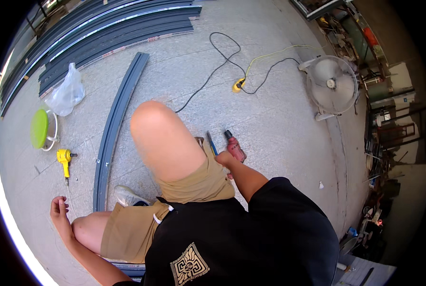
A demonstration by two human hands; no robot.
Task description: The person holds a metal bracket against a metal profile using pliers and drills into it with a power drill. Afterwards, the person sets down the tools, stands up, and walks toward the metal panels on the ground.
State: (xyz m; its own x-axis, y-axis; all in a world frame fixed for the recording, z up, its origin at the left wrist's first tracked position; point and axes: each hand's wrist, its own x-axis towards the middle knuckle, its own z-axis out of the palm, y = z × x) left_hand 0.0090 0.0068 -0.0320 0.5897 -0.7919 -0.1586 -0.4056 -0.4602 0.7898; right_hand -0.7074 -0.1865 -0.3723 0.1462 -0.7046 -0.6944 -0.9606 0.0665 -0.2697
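Observation:
My left hand (59,209) hangs past my left knee, its fingers loosely curled and apart, with nothing seen in it. Nearest to it on the floor lies a yellow power drill (65,164) with a bit pointing toward me. My right hand (224,159) is low beside my raised right knee, at the near end of a slim blue tool (212,142). Its fingers are mostly hidden, so a grip cannot be made out. Just right of it lies a red tool-like body with a black end (234,147), partly covered by my forearm. Left of my knee runs a long grey metal profile (115,124).
Stacked dark profiles (113,35) fill the far left. A clear plastic bag (67,93) and a green-seated stool (40,128) stand at left. A black cord (208,78) crosses the floor to a yellow socket (238,86). A floor fan (331,85) and cluttered shelving are at right.

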